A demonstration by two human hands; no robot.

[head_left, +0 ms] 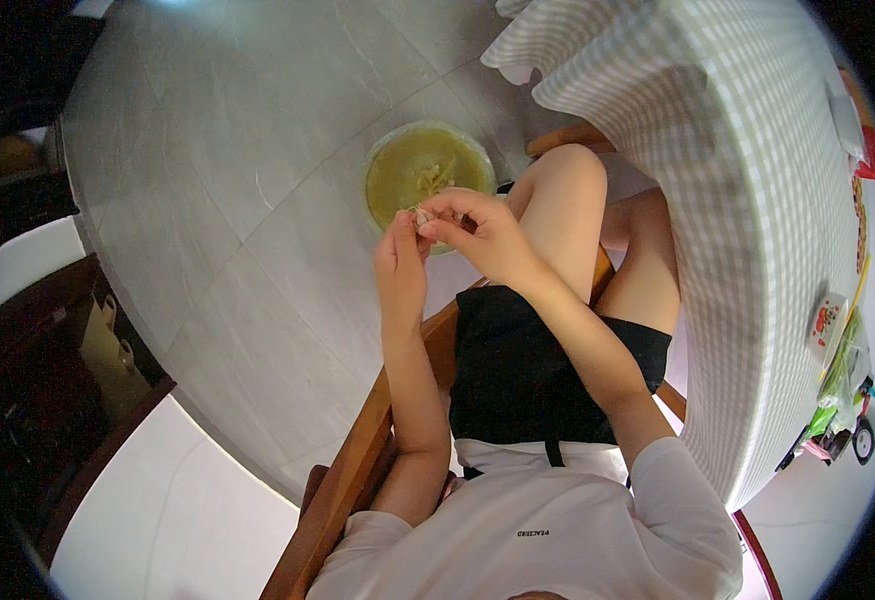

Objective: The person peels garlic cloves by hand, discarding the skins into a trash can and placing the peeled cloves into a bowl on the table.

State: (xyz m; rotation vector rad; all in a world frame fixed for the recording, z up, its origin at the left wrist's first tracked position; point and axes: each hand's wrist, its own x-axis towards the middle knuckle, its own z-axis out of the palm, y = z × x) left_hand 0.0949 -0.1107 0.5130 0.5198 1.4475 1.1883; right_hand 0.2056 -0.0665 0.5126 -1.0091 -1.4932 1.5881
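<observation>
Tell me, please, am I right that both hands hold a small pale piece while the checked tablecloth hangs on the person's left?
Not quite: the head view shows the checked tablecloth hanging on the right. The left hand and right hand do hold the small pale piece.

Small whitish piece (pixel 422 216), pinched between hands (pixel 401 268) (pixel 483 235).

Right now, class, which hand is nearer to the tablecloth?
Right. The right hand is left of the tablecloth, apart from it; the left hand is farther left, beyond the right hand.
</observation>
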